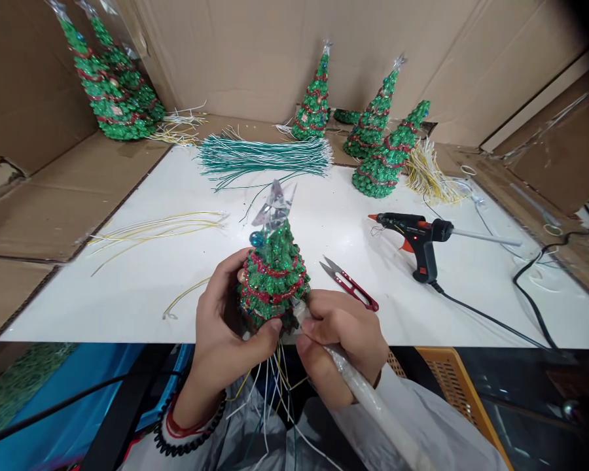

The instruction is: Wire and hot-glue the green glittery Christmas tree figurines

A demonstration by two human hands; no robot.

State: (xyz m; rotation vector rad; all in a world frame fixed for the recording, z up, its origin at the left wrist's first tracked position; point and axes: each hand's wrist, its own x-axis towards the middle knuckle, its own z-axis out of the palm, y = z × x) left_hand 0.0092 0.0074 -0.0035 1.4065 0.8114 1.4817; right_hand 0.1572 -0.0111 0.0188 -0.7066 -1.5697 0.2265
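Observation:
Near the front edge of the table, my left hand point(226, 314) is closed around a small green Christmas tree point(272, 281) with red garlands, its thumb across the base. A clear star point(276, 208) tops the tree, and a blue ball point(256, 239) sits just below it. My right hand point(343, 333) grips a whitish, plastic-wrapped rod-like tool point(368, 396), whose tip touches or nearly touches the tree's lower right side. From under the tree hang several loose white, yellow and green wires point(269, 392). What the tip does is hidden.
Red thread snips point(348, 282) and a black glue gun point(419, 242) with its cord lie to the right. Behind is a green-and-white wire bundle point(265, 156). Finished-looking trees point(380, 157) stand at the back. Yellow wires point(161, 229) lie left; cardboard walls point(235, 59) surround the table.

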